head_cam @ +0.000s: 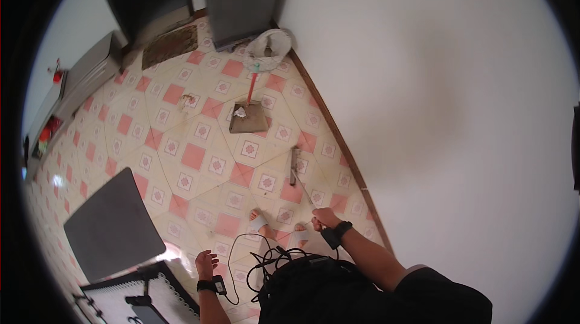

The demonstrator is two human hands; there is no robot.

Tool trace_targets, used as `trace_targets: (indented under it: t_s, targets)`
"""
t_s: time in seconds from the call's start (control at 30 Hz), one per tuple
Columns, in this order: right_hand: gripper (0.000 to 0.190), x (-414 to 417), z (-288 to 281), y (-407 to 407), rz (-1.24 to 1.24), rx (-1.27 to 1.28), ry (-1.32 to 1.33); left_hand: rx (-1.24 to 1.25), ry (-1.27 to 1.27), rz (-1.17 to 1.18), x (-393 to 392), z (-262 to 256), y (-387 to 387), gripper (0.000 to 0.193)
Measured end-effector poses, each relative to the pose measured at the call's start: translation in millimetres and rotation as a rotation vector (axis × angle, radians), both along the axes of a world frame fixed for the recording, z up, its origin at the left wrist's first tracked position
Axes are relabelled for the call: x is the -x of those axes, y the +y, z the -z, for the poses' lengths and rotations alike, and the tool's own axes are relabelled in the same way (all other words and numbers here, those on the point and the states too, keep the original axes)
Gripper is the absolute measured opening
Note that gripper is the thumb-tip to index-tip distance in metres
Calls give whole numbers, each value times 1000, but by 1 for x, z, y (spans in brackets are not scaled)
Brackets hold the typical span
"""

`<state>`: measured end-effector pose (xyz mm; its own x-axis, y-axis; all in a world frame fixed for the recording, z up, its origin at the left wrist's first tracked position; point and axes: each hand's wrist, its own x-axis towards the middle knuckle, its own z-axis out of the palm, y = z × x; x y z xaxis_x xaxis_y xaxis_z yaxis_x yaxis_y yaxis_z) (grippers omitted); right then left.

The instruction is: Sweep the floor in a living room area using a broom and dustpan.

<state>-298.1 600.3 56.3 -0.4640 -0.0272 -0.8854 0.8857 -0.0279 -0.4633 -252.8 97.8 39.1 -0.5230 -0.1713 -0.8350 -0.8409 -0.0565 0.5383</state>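
My right hand (323, 219) is closed around the thin handle of a broom (293, 167), whose narrow head rests on the patterned tile floor (213, 142) close to the wall. A little dark debris lies by the far end of the broom head. My left hand (207, 264) hangs free at my side, fingers apart, holding nothing. Farther ahead, a dustpan (257, 122) with a red handle (252, 88) lies on the tiles, and a crumpled white scrap (240, 112) sits in it.
A plastic waste basket (268, 63) stands against the wall (430, 97). A doormat (170, 46) lies by the doorway. To my left are a dark grey panel or tabletop (115, 226) and a lace-covered table (122, 294). Black cables (276, 258) hang at my waist.
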Motion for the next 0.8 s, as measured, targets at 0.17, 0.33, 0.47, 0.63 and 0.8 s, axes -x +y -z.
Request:
trace_targets:
  t_s: [0.17, 0.33, 0.47, 0.63, 0.8]
  targets:
    - [15, 6, -85, 24, 335, 244, -192, -166, -180, -250, -90, 50, 11, 24]
    - [10, 35, -180, 43, -6, -6, -161, -244, -345, -319, -182, 73, 42, 23]
    - [10, 58, -213, 92, -1, 190, -243, -130, -347, -385, -211, 49, 76, 25]
    - [13, 98, -198, 142, -354, 202, -272, 24, -154, -528, -204, 16, 132, 29]
    - [17, 140, -154, 173, -717, 205, -275, 166, 82, -711, -184, -25, 257, 30]
